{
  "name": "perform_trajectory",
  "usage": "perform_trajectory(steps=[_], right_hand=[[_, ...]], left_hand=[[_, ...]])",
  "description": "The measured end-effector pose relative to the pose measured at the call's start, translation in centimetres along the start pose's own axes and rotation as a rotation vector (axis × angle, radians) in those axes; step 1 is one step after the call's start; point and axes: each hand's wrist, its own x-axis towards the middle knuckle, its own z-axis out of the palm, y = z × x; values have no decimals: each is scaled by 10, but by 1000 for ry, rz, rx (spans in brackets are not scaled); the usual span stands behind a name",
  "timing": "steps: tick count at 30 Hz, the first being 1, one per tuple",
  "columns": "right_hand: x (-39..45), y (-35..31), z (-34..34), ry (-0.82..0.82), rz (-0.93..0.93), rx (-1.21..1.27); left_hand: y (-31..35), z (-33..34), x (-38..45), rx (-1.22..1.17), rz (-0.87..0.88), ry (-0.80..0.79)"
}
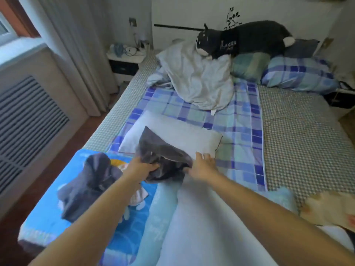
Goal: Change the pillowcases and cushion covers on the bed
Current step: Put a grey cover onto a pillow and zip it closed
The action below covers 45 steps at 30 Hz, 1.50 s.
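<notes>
Left hand [143,166] grips the dark pillowcase [163,158] bunched over the white pillow [184,137]; right hand [201,166] pinches its near edge (fingers partly spread).

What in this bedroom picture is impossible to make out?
- Right hand, head view: its thumb is hidden behind the dark pillowcase, so its grip is unclear.
- White pillow: near edge covered by that pillowcase.
- Nightstand: items on top too small and blurred.
- Plush dog: shirt lettering illegible.
</notes>
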Motion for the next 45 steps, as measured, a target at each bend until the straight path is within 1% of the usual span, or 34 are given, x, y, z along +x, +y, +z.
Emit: perform_trajectory(steps=[2,3,4,5,7,9,11,13,15,16,18,20,22,25,27,30,32,34,37,40,43,45], right_hand=[[-23,23,59,-95,79,-64],[-30,35,85,-125,112,-117],[-37,43,103,-122,136,-175],[-41,49,113,-93,152,-233],[-46,52,115,31,134,-307],[-51,56,106,172,4,-307],[-62,63,83,299,-97,-188],[-73,78,41,368,-135,18],[-78,94,-21,362,-117,173],[-80,102,-55,360,-126,178],[-91,111,-119,375,-226,195],[-116,106,-157,339,-391,278],[-141,92,-158,207,-479,310],[-159,76,-111,26,-506,351],[-168,77,-75,-23,-493,417],[-175,87,-61,-10,-498,496],[-172,96,-73,4,-469,542],[-169,105,-87,12,-461,610],[-168,120,-95,-15,-446,748],[-164,130,-91,-56,-385,825],[-165,128,-91,-49,-361,774],[-174,119,-91,25,-373,599]], left_hand=[[-47,-15,7,-93,-156,51],[-60,-20,5,-124,-216,57],[-69,-26,5,-128,-257,52],[-73,-29,2,-135,-273,47],[-73,-33,-1,-155,-257,51],[-67,-32,-4,-185,-196,52],[-59,-28,-6,-235,-142,50],[-49,-21,-11,-281,-112,21],[-40,-15,-15,-306,-99,-53],[-34,-11,-18,-311,-95,-84],[-20,-1,-23,-314,-79,-121],[-1,14,-36,-331,-40,-176],[17,28,-51,-339,-2,-237],[32,40,-69,-205,92,-263],[34,46,-83,-104,161,-306],[31,47,-100,57,270,-343],[32,46,-104,139,331,-356],[36,44,-103,169,381,-319],[40,42,-98,117,398,-293],[35,51,-106,18,368,-366],[11,82,-123,-76,318,-441],[-4,103,-134,-131,281,-414]])
